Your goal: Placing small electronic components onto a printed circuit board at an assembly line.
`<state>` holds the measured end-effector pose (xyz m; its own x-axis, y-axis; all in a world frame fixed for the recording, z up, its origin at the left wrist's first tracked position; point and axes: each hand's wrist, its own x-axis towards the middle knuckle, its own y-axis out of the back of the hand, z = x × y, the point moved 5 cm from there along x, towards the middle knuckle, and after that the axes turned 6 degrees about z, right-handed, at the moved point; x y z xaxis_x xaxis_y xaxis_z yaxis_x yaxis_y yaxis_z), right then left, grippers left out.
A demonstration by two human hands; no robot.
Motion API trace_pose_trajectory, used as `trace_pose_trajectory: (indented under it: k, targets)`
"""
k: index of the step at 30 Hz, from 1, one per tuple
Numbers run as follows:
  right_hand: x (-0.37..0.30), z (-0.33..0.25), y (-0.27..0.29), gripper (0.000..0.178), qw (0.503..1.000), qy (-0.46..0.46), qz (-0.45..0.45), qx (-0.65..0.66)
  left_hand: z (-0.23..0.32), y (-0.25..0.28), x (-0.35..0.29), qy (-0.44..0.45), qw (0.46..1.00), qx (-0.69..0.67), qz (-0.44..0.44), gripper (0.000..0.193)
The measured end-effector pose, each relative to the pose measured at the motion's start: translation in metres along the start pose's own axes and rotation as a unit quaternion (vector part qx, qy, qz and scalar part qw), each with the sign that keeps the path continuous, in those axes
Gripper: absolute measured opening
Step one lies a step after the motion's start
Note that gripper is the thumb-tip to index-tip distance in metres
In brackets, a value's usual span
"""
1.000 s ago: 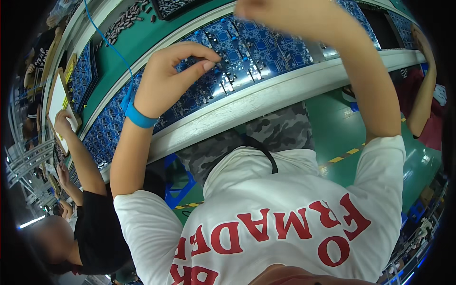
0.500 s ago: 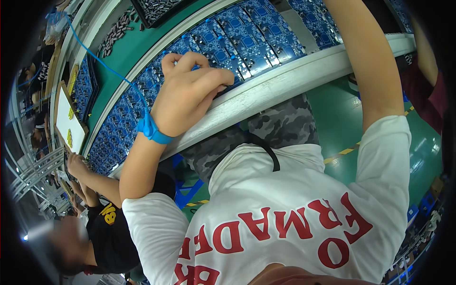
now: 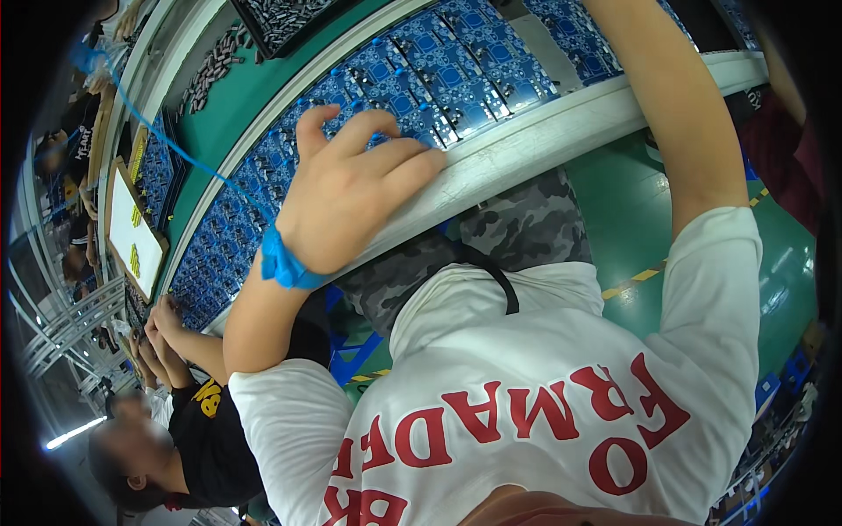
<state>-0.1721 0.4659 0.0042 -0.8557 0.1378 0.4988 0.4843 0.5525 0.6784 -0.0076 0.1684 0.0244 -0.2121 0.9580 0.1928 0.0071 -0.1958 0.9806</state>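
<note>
My left hand [image 3: 351,180] rests over the near rail and the blue circuit boards [image 3: 487,61] behind it. Its fingers are apart and bent a little, and nothing shows in them. A blue wrist strap [image 3: 285,260] with a coiled cord [image 3: 206,171] sits on that wrist. Small components with blue tops [image 3: 401,72] stand on the boards around the fingers. My right forearm [image 3: 680,110] reaches over the rail towards the far side. The hand at its end lies beyond the top edge of the picture.
A pale rail [image 3: 526,131] edges the conveyor. Beyond the boards, loose dark cylindrical parts [image 3: 210,70] lie on a green surface beside a black tray [image 3: 285,39] of more parts. At left, a co-worker in black [image 3: 210,430] reaches to the line; a white board [image 3: 136,228] stands there.
My left hand's fingers have gone from curled together to spread, and the hand has shifted slightly right. The boards have slid slightly left. The co-worker's hand at left has moved.
</note>
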Motion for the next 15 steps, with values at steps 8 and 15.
trace_pose_trajectory:
  k: [8,15]
  targets:
    - [-0.010,-0.005,0.018,0.020,0.992,0.060,0.085,-0.068,-0.160,0.019,0.033,0.224,0.956,0.045,0.185,0.014]
    - [-0.067,-0.075,0.006,0.015,0.986,0.110,-0.115,0.051,-0.178,0.002,0.053,0.269,0.927,0.151,0.212,0.012]
